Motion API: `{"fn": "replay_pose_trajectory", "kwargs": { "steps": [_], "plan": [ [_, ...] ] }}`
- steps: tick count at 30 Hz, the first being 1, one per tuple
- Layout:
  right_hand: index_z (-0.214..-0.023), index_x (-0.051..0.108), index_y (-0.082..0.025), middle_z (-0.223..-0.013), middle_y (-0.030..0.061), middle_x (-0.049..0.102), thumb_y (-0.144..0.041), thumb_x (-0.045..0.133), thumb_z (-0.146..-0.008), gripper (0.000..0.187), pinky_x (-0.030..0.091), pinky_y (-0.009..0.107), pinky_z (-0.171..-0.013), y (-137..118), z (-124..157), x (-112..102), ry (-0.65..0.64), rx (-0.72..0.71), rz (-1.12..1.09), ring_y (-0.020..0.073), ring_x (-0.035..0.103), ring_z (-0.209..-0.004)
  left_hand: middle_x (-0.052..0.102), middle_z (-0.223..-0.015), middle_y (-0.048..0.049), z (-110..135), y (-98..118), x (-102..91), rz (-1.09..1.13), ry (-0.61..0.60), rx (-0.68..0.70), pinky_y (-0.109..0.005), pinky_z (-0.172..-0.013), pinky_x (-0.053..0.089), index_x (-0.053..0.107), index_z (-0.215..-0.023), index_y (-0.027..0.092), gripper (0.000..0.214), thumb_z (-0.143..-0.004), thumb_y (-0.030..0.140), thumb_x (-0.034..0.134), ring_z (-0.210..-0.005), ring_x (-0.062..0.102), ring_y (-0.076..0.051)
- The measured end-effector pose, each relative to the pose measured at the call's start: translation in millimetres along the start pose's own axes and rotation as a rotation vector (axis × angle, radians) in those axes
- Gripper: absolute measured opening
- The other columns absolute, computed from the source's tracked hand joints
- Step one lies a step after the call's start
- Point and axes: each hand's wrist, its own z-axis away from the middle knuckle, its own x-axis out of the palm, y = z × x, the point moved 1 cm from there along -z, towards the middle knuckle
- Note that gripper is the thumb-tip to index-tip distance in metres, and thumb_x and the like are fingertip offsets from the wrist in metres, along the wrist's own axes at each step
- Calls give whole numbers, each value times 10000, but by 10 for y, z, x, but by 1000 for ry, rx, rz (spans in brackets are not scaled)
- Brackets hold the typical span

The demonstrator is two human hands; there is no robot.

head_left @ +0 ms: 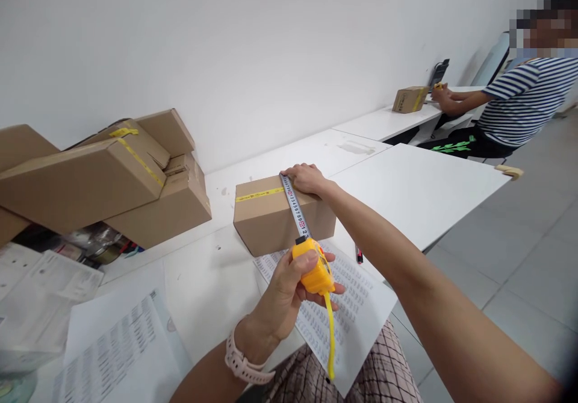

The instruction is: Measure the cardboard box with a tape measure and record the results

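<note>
A closed cardboard box [266, 222] with yellow tape along its top sits before me on the white table. My left hand [293, 282] grips a yellow tape measure [312, 264] in front of the box, its yellow wrist strap hanging down. From the case the metal blade [294, 207] runs out across the box's top to its far edge. There my right hand [307, 179] holds the blade's end against the box, fingers bent over the edge; the blade's tip is partly hidden. Under the tape measure lies a printed sheet [361, 291], reaching past the table's front edge.
Stacked open cartons [90, 180] stand at the left, near a white box [27, 306] and more printed papers [117, 343]. A small red-and-black item [359, 255] lies right of the sheet. A co-worker [528, 102] sits at the far right by another carton [409, 100].
</note>
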Motion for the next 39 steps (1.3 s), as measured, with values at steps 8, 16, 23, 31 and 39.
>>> {"fn": "replay_pose_trajectory", "kwargs": {
  "steps": [8,16,23,31,39],
  "plan": [
    [-1417,565,-177,-1435,144,588,-224,343,-970,501,433,499,-1058,200,171,-226,565,156,-243,318,538,-1262,646,-1277,-127,344,247,-332,-170,17,255,-329,-519,617,582,-1156,235,601,-696,524,838,-777,753,-273],
    [-1094,726,-181,-1132,194,741,-857,322,-874,818,533,516,-896,729,697,-173,121,504,-657,370,686,-1049,614,-1293,-112,293,473,-1226,-335,477,464,-341,-598,625,554,-1146,198,598,-716,527,807,-789,743,-235],
    [-1090,696,-186,-1253,146,720,-641,706,-825,526,526,477,-1013,473,922,-125,-3,237,-978,321,658,-1168,591,-991,-2,27,436,-1406,-401,357,443,-322,-615,615,505,-1135,220,620,-684,474,846,-806,750,-245],
    [-1330,529,-204,-1473,161,573,-587,724,-784,696,429,471,-1142,574,831,471,370,9,-1147,284,549,-1347,604,-1095,-16,-65,329,-1633,-694,253,451,-309,-760,594,492,-1123,234,613,-657,307,882,-913,728,-213],
    [-1417,456,-245,-1530,153,503,-425,623,-841,626,517,490,-1013,653,800,1027,389,104,-980,274,571,-1298,624,-959,6,-199,130,-1779,-626,333,257,-316,-675,590,509,-1086,212,598,-647,397,870,-808,693,-197]
  ]
}}
